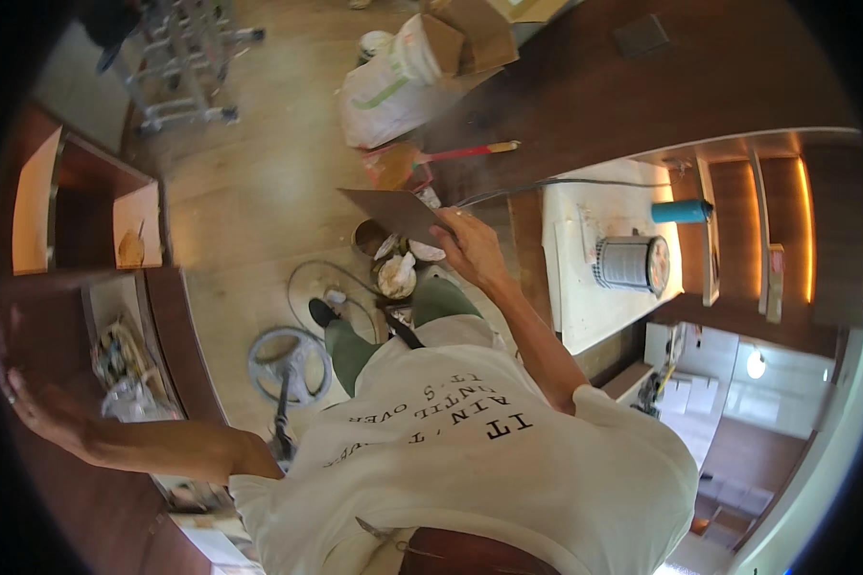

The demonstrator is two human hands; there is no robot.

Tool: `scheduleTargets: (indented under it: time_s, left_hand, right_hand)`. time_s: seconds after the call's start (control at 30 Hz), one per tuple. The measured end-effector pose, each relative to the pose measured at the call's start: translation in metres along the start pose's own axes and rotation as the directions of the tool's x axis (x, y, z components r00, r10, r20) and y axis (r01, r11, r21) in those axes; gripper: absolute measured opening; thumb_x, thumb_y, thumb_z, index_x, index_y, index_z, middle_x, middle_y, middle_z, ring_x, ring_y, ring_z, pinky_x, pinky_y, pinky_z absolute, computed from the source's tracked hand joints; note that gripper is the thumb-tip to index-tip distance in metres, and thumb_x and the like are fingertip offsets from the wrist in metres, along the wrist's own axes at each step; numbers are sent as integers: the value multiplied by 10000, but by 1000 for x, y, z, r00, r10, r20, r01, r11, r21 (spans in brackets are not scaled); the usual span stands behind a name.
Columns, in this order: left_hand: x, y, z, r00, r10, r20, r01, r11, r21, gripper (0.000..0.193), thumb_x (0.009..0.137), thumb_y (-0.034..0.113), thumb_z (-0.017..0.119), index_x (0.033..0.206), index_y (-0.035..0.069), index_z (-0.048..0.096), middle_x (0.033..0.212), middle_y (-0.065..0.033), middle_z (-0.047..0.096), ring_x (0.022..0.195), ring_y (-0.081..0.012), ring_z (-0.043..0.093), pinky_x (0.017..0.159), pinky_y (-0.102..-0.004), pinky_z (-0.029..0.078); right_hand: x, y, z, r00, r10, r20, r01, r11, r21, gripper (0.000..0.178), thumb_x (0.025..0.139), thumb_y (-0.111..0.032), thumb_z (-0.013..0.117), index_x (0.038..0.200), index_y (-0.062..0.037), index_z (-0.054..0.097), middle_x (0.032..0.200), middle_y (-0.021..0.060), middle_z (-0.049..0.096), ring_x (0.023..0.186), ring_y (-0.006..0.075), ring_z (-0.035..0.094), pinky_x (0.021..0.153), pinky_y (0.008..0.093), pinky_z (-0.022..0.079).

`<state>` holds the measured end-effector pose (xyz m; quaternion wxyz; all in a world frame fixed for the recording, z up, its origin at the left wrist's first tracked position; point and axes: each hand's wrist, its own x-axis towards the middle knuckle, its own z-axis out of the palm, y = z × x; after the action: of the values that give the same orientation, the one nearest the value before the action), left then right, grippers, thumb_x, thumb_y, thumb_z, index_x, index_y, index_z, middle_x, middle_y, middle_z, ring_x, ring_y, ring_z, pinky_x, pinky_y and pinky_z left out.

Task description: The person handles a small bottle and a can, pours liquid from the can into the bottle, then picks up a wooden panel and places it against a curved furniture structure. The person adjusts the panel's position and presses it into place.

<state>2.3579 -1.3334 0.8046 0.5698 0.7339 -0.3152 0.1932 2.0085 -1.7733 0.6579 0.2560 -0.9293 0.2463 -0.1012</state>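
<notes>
Basically my right hand (465, 247) pinched the flat brown panel (393, 213) level over the floor clutter, left hand (38, 407) open, flung left for balance.

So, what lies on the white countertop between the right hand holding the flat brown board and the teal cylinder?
In the head view, a ribbed grey round can stands on the white countertop between the right hand, gripping the flat brown board, and the teal cylinder.

We look down past our white shirt (470, 460) as our right hand (468, 247) grips a flat brown panel (393, 211) over the wooden floor (249, 192), while our left hand (29, 402) spreads open against the dark cabinet (38, 335).
</notes>
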Motion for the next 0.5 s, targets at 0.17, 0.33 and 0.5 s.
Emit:
scheduleTargets:
  time_s: [0.17,0.33,0.5]
  left_hand:
    - [30,-68,91,945,-256,203,282,953,-111,457,1066,276,443,1396,-36,496,1428,-188,526,1323,-310,527,1164,-433,352]
    - [67,-133,226,680,-287,675,464,881,-92,423,1028,212,581,1409,39,522,1367,-132,584,1230,-211,571,1071,-327,412]
    - [71,-230,350,377,-138,916,376,926,-15,401,1005,177,614,1368,19,550,1271,-129,649,1116,-195,628,957,-314,495]
  right_hand:
    - [50,-33,0,993,-6,-114,14,998,62,266,906,-127,660,1162,-59,656,1012,151,676,941,354,649,799,417,517]
    - [101,-39,4,986,116,-119,-114,993,23,278,915,-164,635,1183,-105,670,1004,134,683,969,331,654,827,426,514]
    - [152,10,48,956,290,-49,-294,948,-125,271,924,-221,628,1189,-216,685,954,115,681,958,319,666,801,466,531]
